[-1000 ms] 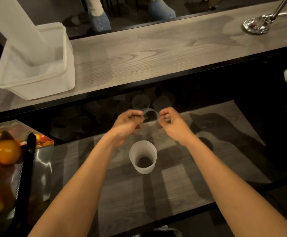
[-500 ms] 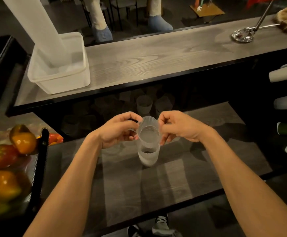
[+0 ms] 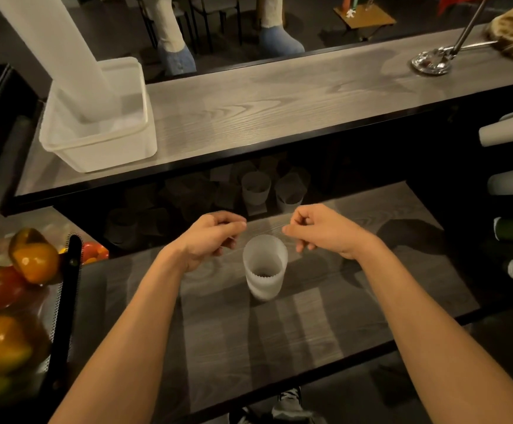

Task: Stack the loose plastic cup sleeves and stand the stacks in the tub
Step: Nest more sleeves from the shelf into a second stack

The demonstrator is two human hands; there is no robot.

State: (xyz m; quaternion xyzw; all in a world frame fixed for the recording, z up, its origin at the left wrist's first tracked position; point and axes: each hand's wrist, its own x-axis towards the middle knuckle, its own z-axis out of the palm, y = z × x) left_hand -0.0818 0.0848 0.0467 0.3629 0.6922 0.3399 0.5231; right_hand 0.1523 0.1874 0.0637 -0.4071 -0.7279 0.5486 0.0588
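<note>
The sleeve (image 3: 265, 250) both hands were pinching a moment ago is now sitting nested on the stack (image 3: 264, 286), and the left hand (image 3: 209, 237) and right hand (image 3: 322, 232) are hovering either side of its rim, fingers loosely curled, holding nothing. Stack's standing upright on the shelf (image 3: 279, 338) between them. Loose sleeves (image 3: 255, 188) are waiting upright just beyond, looking slightly nearer the right hand, and the tub (image 3: 111, 151) is sitting far left on the counter (image 3: 279, 99).
</note>
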